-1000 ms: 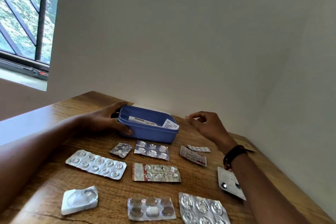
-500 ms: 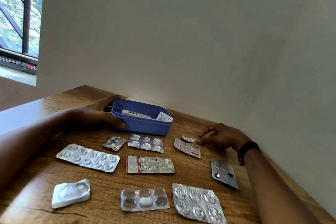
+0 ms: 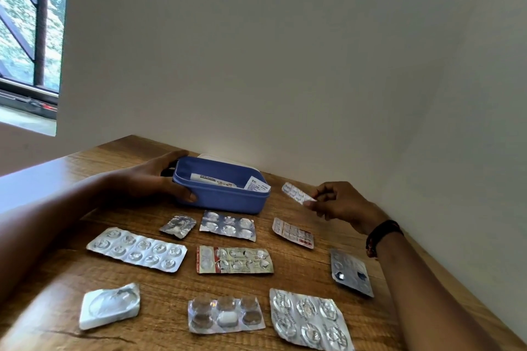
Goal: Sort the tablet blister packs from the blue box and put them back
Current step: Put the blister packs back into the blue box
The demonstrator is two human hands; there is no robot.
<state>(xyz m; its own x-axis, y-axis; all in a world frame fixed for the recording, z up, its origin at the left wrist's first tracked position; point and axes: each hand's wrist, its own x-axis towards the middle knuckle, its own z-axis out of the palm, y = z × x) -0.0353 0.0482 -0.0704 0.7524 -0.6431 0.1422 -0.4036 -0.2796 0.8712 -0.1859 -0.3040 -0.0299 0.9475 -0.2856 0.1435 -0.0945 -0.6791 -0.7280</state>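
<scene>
The blue box (image 3: pixel 221 191) is set at the far end of the wooden table (image 3: pixel 288 275), close to the wall, and is steadied at its near left corner by the left hand (image 3: pixel 155 179); the thumb is pressed on the front wall and the fingers (image 3: pixel 174 155) are wrapped round the side, presumably so the box is kept from sliding while packs are dropped in. A small white blister strip (image 3: pixel 296 192) is pinched between thumb and fingertips of the right hand (image 3: pixel 340 202), closed on one end only and held in the air just right of the box rim, tilted toward the opening; a return to the box is judged to be under way. A dark wristband (image 3: pixel 383 234) is worn on that wrist. Inside the box a white tube (image 3: pixel 212 179) with dark lettering and a folded printed leaflet (image 3: pixel 256 184) are seen; neither text can be read. The remaining blister packs are laid flat in rough rows in front of the box, apart from one another, likely so each can be told at a glance: a long silver pack (image 3: pixel 137 248), a crumpled foil piece (image 3: pixel 178 226), a six-pocket silver pack (image 3: pixel 227 225), a red-printed strip (image 3: pixel 293 232), a red-edged pack (image 3: pixel 233 259), a dark foil pack (image 3: pixel 351 272), a white moulded pack (image 3: pixel 109 305), a clear pack with brown tablets (image 3: pixel 225 313) and a large silver pack (image 3: pixel 309 319). Print on these is too blurred to be read.
</scene>
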